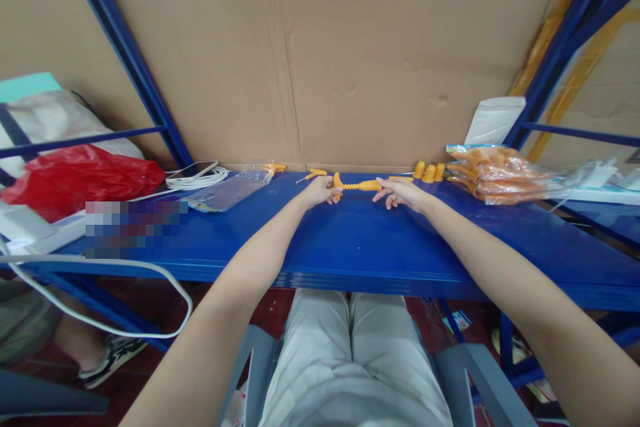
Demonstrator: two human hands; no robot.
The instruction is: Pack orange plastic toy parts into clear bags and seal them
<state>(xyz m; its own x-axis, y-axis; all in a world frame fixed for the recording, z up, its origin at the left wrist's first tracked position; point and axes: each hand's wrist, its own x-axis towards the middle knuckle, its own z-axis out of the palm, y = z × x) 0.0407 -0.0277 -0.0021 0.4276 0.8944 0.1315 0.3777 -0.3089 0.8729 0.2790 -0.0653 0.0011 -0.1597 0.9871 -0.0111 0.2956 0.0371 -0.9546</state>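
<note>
Both hands hold the ends of an orange plastic tool (355, 186) with a ribbed shaft, lying level just over the blue shelf. My left hand (321, 191) is closed around its wider, curved head end. The thumb and fingers of my right hand (400, 193) pinch the smoother handle end, with the other fingers loosely curled. Just behind my left hand lies a small orange piece (316, 173) with a spiral metal tip beside it. A thin orange piece (401, 178) shows partly behind my right hand. The exact kind of tool is too small to tell.
Orange cup-shaped pieces (429, 173) stand at right, beside stacked clear bags of orange parts (500, 177). At left lie a clear plastic bag (233, 188), an orange piece (275, 167), a coiled white cable (197, 179) and a red bag (85, 177). Cardboard (375, 60) walls the back.
</note>
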